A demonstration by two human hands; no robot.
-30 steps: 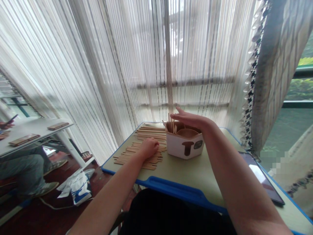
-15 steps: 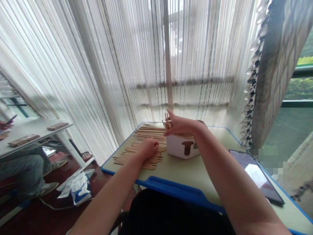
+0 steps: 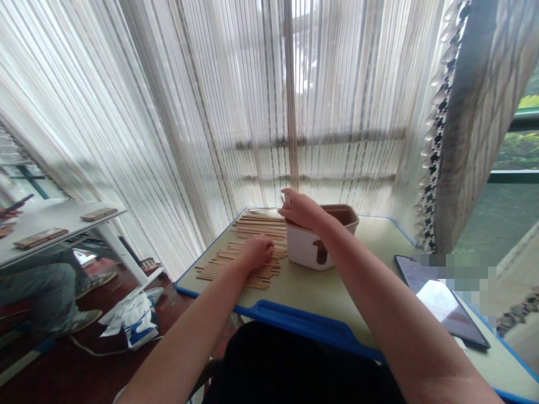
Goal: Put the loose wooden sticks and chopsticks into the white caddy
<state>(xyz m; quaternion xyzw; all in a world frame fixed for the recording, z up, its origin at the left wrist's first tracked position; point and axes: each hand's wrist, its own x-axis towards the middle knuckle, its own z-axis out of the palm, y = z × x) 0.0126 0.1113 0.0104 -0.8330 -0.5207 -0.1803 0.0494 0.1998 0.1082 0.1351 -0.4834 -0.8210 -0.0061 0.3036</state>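
Many thin wooden chopsticks [image 3: 259,221] lie side by side in loose rows on the left part of the small table. My left hand [image 3: 257,251] rests on top of them with its fingers curled; whatever may be under the fingertips is hidden. A white and brown utensil holder [image 3: 305,253] with a dark mushroom-like mark stands just to the right. Over its left end is my right hand [image 3: 300,209], thumb and fingers closed around several upright chopsticks [image 3: 287,199]. My right forearm covers part of the holder's front. Its brown inside shows on the right.
The table [image 3: 357,306] has a blue rim and front ledge. A dark tablet [image 3: 442,303] lies at its right edge, close to my right forearm. Sheer curtains hang behind. At left, a white table [image 3: 37,216] holds two flat boxes, with a person's hands and legs beside it.
My right hand has moved left and down from above the holder, closing around the chopsticks at its left end. The left hand stays on the rows.
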